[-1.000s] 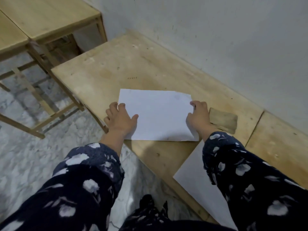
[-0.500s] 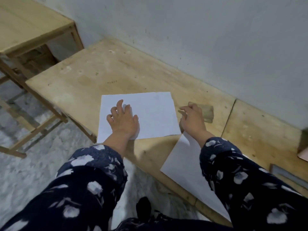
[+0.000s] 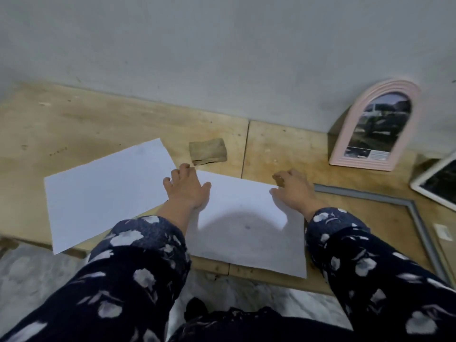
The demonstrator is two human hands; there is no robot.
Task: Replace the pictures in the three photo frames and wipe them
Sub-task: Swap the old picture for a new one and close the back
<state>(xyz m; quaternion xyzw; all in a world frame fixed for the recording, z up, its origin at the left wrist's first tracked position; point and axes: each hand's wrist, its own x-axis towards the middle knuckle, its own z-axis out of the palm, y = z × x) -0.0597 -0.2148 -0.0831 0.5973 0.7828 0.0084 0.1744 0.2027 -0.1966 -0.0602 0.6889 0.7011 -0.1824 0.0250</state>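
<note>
Two white sheets lie on the wooden table (image 3: pixel 74 124). The left sheet (image 3: pixel 103 191) overhangs the front edge. On the near sheet (image 3: pixel 246 225), my left hand (image 3: pixel 187 188) rests at the top left corner, fingers spread. Fingers loosely bent, my right hand (image 3: pixel 293 191) touches that sheet's top right corner. A pink arched photo frame (image 3: pixel 377 124) with a dark picture leans on the wall at the right. A grey rectangular frame (image 3: pixel 417 218) lies flat right of my right hand. A white frame (image 3: pixel 436 183) lies at the far right edge.
A folded beige cloth (image 3: pixel 207 151) lies just beyond my left hand. The grey wall (image 3: pixel 222 58) runs along the table's back. A seam (image 3: pixel 245 149) splits the tabletop. Marble floor (image 3: pixel 29 272) shows below the front edge.
The view has swung right, bringing the frames into sight. Both hands left the left sheet and moved right onto the near sheet's top corners.
</note>
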